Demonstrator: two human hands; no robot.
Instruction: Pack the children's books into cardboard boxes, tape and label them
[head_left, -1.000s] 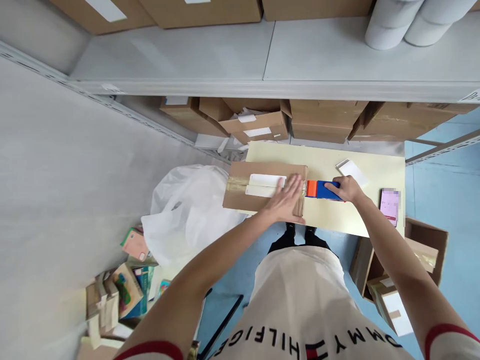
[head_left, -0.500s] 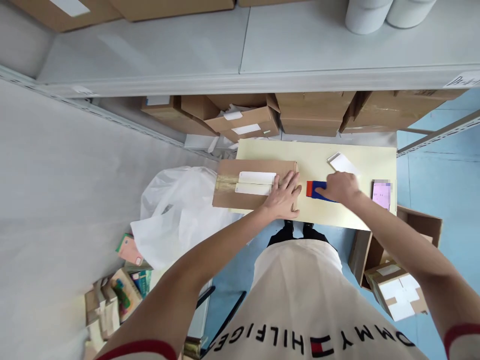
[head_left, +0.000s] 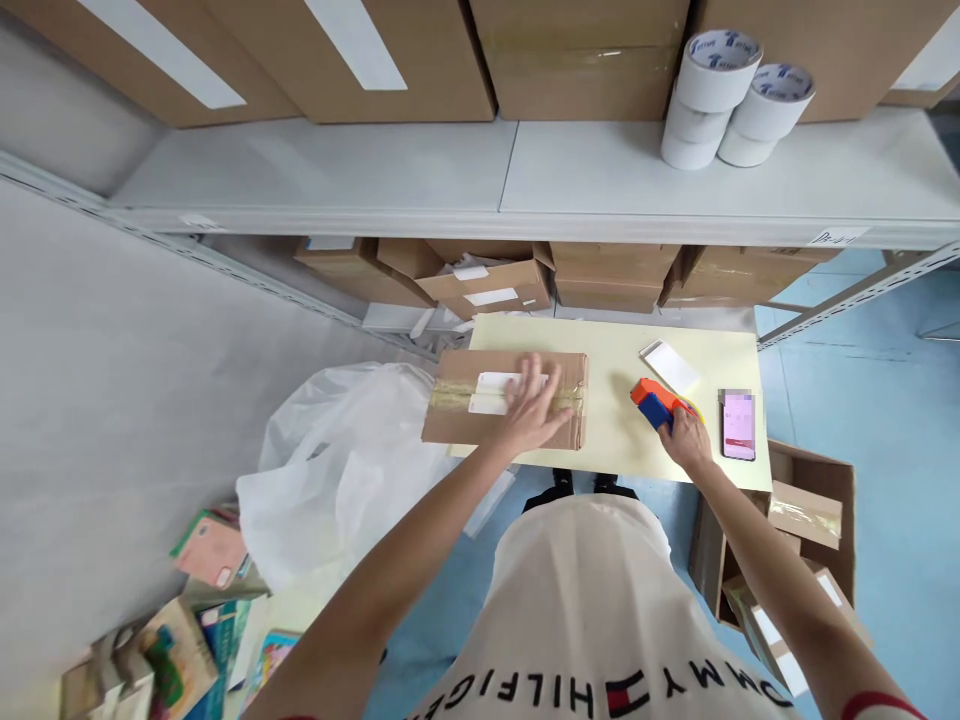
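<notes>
Head: taped carton beneath left fingers, contents hidden.

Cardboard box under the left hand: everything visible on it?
The cardboard box is brown, oblong and closed, lying flat at the left end of the pale table and appearing to jut past its edge. Glossy tape runs lengthwise along the top, over a white label. The left hand, blurred, spreads over the top, partly hiding both.

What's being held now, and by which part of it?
The right grip holds the orange-and-blue tape dispenser by its end nearest the person. The left grip is spread over the taped cardboard box, not grasping it.
</notes>
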